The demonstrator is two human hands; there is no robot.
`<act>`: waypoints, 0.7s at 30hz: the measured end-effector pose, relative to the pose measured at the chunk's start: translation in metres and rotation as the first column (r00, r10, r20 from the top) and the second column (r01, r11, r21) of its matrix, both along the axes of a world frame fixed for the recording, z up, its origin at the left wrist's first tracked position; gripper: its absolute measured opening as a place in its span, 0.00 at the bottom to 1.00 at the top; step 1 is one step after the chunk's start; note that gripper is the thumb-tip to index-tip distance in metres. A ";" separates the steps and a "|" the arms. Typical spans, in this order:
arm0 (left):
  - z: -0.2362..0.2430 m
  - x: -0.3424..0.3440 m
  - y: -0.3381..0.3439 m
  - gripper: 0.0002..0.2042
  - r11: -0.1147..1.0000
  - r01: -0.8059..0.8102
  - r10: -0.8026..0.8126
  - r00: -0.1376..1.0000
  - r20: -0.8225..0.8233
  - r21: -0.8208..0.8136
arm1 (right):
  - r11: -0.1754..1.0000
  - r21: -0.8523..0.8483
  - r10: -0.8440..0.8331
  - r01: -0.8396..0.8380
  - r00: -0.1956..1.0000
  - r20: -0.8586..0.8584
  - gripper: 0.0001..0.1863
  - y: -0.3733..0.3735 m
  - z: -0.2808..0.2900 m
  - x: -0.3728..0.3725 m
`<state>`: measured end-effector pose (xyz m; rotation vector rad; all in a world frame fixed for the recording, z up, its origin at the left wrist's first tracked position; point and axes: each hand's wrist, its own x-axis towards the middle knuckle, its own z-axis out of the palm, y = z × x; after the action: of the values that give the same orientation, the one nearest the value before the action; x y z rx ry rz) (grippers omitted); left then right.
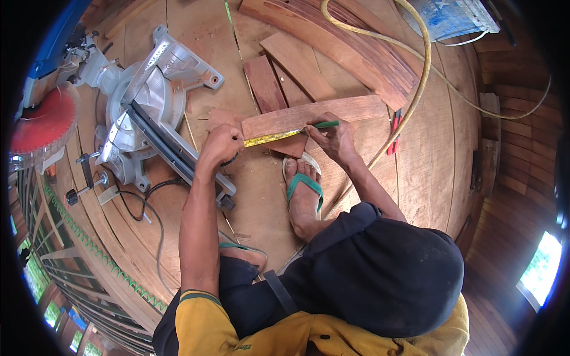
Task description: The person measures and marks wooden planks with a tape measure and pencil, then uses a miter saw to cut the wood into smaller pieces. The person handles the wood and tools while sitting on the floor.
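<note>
One yellow tape measure (272, 138) stretches between two hands, along the near edge of a single slightly curved board (332, 111). The left grip (219, 145) is closed on the tape at the board's left end; the right grip (338, 141) pinches one green pencil (326, 124) — its point close to the tape's right end. Whether the right fingers also touch the tape, I cannot tell. The curved board lies just beyond both grips, crossing over at least two shorter boards: a dark reddish one (263, 80) and a lighter one (297, 62). Farther off lies one stack of long curved boards (338, 38), too tightly packed to count.

One miter saw (145, 101) stands left of the left grip. To the right are one red-handled tool (394, 132) and one yellow hose (426, 65). At upper right sits one blue-and-white object (451, 18) — container or not, I cannot tell. Two green-strapped sandals (320, 202) are on the plank floor (421, 184).
</note>
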<state>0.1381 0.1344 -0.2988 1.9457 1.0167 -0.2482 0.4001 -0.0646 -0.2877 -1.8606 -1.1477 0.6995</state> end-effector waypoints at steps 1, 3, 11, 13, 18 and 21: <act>0.003 0.002 0.000 0.07 1.000 0.002 -0.002 1.000 -0.008 -0.001 | 1.000 -0.018 0.021 -0.021 0.999 0.024 0.07 -0.001 0.000 0.001; 0.011 0.005 0.000 0.07 1.000 0.005 -0.005 1.000 -0.023 -0.002 | 0.996 -0.055 0.067 -0.063 0.995 0.072 0.06 -0.003 0.001 0.004; 0.056 -0.014 0.003 0.08 0.960 -0.210 0.232 0.966 0.110 -0.183 | 0.997 -0.039 -0.064 0.068 0.992 0.108 0.09 -0.007 0.013 0.040; 0.103 -0.028 -0.001 0.09 0.889 -0.356 0.411 0.898 0.159 -0.288 | 1.000 0.010 -0.015 0.012 0.916 0.400 0.14 0.003 0.023 0.059; 0.157 -0.082 -0.030 0.06 0.783 -0.484 0.617 0.681 0.394 -0.391 | 0.921 -0.338 0.368 -0.191 0.708 0.603 0.26 0.005 0.019 0.081; 0.169 -0.103 -0.039 0.07 0.751 -0.532 0.661 0.616 0.428 -0.392 | 0.913 -0.345 0.387 -0.215 0.721 0.575 0.30 0.008 0.019 0.082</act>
<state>0.0351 0.0949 -0.1298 1.2352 1.1205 0.5397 0.4823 -0.0567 -0.2692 -2.2384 -1.9169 0.3958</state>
